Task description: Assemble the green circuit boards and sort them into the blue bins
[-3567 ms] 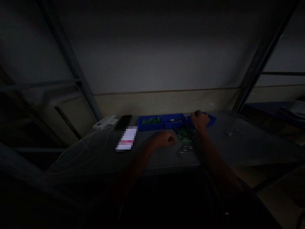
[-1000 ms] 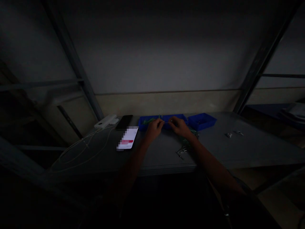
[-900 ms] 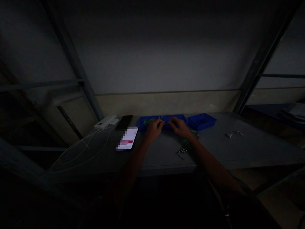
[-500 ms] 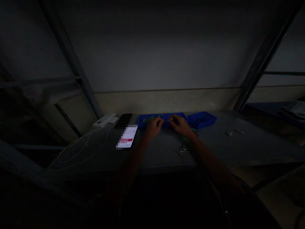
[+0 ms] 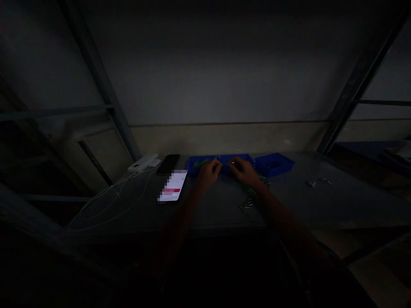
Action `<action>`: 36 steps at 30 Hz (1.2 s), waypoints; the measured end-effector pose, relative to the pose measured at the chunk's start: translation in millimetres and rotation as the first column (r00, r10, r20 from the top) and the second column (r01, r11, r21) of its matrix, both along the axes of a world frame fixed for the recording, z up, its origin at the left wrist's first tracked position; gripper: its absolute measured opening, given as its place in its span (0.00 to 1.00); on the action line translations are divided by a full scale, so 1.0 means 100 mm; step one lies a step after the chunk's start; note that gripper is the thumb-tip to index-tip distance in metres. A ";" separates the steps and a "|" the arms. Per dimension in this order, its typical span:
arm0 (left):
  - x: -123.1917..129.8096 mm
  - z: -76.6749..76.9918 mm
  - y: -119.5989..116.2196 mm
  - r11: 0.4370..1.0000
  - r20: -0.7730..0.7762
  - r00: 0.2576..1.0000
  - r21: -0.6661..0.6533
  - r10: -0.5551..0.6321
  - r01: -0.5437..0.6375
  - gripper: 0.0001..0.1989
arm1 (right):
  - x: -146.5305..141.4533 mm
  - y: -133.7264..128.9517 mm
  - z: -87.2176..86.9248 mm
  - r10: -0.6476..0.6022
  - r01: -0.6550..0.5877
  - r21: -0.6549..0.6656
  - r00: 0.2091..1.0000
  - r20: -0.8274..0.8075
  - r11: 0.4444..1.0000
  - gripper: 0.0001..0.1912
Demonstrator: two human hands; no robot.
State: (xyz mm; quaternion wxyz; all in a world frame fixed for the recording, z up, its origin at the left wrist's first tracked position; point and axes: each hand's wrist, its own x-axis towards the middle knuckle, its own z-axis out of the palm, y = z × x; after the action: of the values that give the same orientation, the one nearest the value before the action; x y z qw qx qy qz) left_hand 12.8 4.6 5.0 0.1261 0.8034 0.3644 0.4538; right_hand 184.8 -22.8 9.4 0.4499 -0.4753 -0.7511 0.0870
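Note:
In the dim head view, my left hand (image 5: pixel 208 174) and my right hand (image 5: pixel 245 172) face each other above the table's back part. My right fingers pinch a thin, shiny metal piece (image 5: pixel 230 163) that points toward my left hand. The left fingertips are pressed together; whatever they hold is too small and dark to make out. Just behind my hands stand a blue tray (image 5: pixel 190 172) with green pieces in it and a second blue tray (image 5: pixel 238 158), partly hidden by my right hand. Slim metal pieces (image 5: pixel 246 205) and green pieces (image 5: pixel 247 188) lie by my right forearm.
A third blue tray (image 5: pixel 276 171) stands to the right, with small metal parts (image 5: pixel 311 184) beyond it. Leftward are a lit phone (image 5: pixel 175 188), a dark phone (image 5: pixel 168 164) and a white power strip (image 5: pixel 144 162) with looping cables. Metal posts frame the table (image 5: pixel 205 214).
The view has shifted slightly, so everything sits a little lower and farther right. Both hands stay close together in nearly the same pose, and the metal piece remains in my right fingers.

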 end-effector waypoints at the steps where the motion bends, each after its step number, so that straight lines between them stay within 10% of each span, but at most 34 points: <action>1: 0.00 0.00 0.00 1.000 -0.014 1.000 0.008 0.007 -0.007 0.08 | 0.00 0.00 0.00 0.003 -0.003 0.005 1.000 0.003 1.000 0.11; 36: 0.00 0.02 -0.02 1.000 0.012 1.000 0.011 0.012 -0.013 0.10 | -0.04 -0.02 -0.01 0.010 -0.010 0.025 1.000 -0.025 1.000 0.11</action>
State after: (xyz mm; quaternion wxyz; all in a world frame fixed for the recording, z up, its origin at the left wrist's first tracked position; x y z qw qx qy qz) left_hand 12.5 2.3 7.1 0.1209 0.7991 0.3662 0.4613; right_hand 181.0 -24.6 8.8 0.4650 -0.4647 -0.7487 0.0857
